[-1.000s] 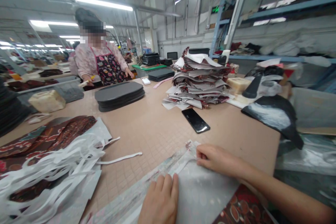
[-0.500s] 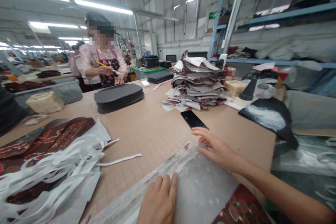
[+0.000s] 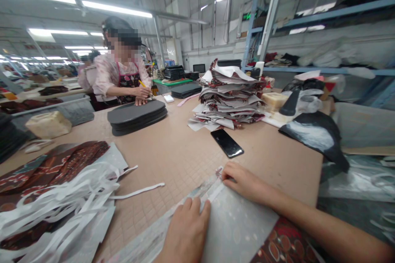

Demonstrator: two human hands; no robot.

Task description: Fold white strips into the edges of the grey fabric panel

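A fabric piece (image 3: 234,222) with a pale grey backing lies on the table in front of me, its dark red patterned side showing at the lower right. My left hand (image 3: 188,228) rests flat on it, fingers stretched along a folded strip near its far edge. At the far corner, my right hand (image 3: 239,178) has its fingers curled down and pinched on the fabric's edge. A black phone (image 3: 227,143) lies just beyond that hand, apart from it. To the left, loose white strips (image 3: 74,197) lie over brown patterned fabric pieces (image 3: 70,164).
Across the table (image 3: 182,148), a co-worker (image 3: 120,74) holds a yellow tool over stacked dark grey panels (image 3: 137,117). A tall pile of backed fabric pieces (image 3: 230,96) stands at the back. A yellowish block (image 3: 48,124) is at the left, black material (image 3: 317,135) at the right.
My right hand has come down and closed on the fabric's far corner, leaving the phone uncovered. The co-worker's hands have moved onto the grey panels. My left hand stays nearly still.
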